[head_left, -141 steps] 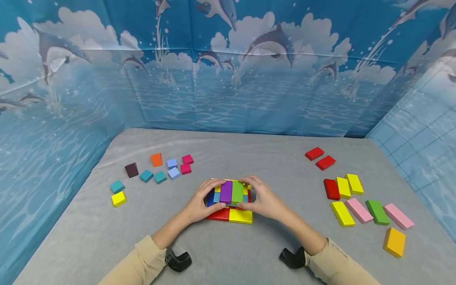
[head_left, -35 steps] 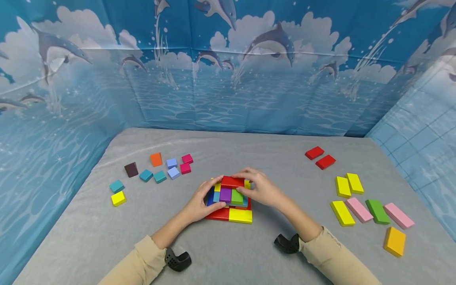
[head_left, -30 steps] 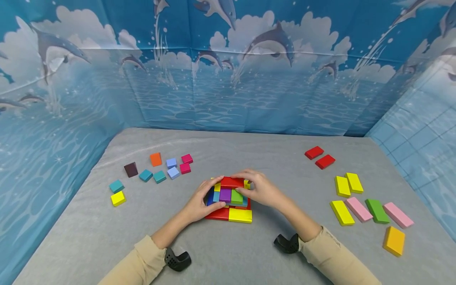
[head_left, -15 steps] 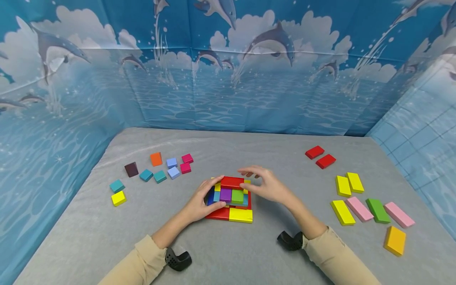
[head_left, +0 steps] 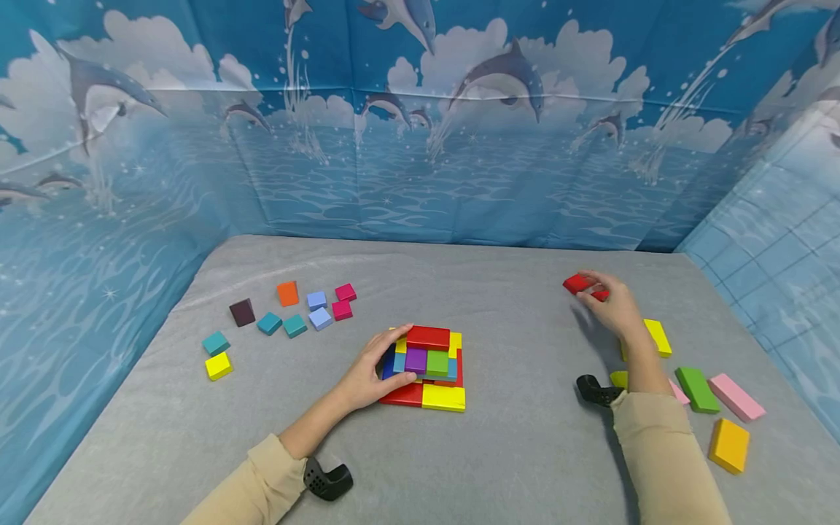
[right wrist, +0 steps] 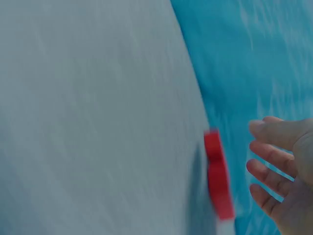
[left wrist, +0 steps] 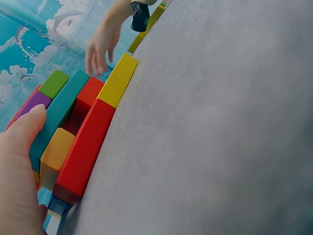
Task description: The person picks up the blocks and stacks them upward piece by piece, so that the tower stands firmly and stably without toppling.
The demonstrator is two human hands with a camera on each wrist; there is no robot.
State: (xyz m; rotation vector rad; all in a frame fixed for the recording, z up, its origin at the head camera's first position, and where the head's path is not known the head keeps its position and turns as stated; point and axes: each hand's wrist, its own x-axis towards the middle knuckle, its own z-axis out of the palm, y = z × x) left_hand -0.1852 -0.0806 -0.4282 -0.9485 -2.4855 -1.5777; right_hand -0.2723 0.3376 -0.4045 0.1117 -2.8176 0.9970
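Observation:
In the middle of the table stands a layered stack of coloured wooden blocks (head_left: 443,398). My left hand (head_left: 367,373) holds its left side, thumb at the front and fingers at the back. In the left wrist view the thumb (left wrist: 30,125) presses near the purple block (left wrist: 35,103) and the teal plank (left wrist: 59,115). A red block (head_left: 428,337) lies across the back of the top. My right hand (head_left: 615,305) is over two red blocks (head_left: 576,283) at the far right. In the right wrist view its fingers are spread, apart from the blurred red blocks (right wrist: 218,181).
Small cubes and tiles, among them an orange one (head_left: 287,294) and a yellow one (head_left: 219,366), lie at the left. To the right are yellow (head_left: 658,337), green (head_left: 697,389), pink (head_left: 735,397) and orange-yellow (head_left: 728,445) blocks, some behind the right arm. A dolphin-print curtain (head_left: 420,182) borders the table.
A red block from the right group has come to lie on top of the stack. My right hand let go of it and moved right to the far red blocks; my left hand stayed.

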